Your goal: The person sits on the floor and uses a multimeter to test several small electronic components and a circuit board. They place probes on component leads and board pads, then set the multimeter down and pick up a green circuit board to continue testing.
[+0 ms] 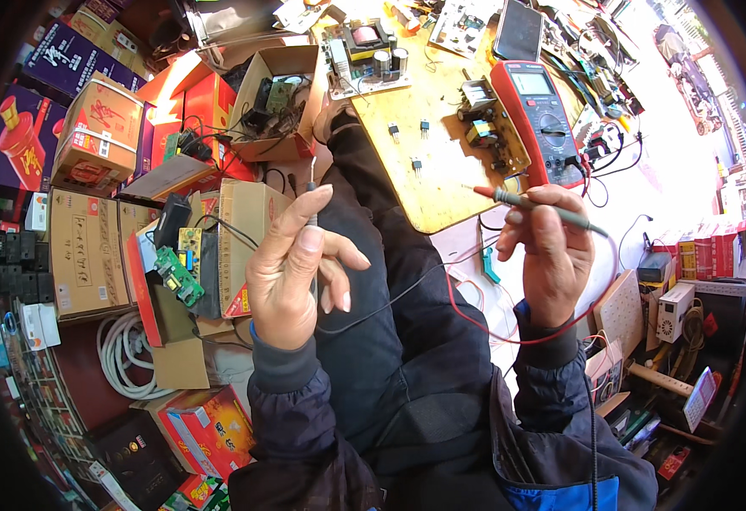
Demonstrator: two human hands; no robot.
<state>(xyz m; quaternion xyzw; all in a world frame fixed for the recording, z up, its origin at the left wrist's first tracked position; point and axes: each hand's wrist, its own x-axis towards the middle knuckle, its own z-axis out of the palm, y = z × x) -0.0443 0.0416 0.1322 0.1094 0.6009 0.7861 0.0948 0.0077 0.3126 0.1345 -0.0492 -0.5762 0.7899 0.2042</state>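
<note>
My left hand (288,277) is closed around a dark test probe (311,185), its thin metal tip pointing up past my fingers. Between the fingers of my right hand (553,255) lies another test probe (509,198), with a red front end and a greyish barrel, pointing left over the table's near edge. Both probes are in the air, apart from any part. On the yellow wooden board (441,200) lie three small black three-legged transistors (416,164). A red multimeter (536,115) lies beside them with leads plugged in; its screen is too small to read.
A circuit board with bulky parts (483,123) is next to the meter, and another board (364,55) sits farther back. Cardboard boxes (92,247) crowd the left, one holding a green circuit board (178,277). A red lead (483,332) loops below my right hand.
</note>
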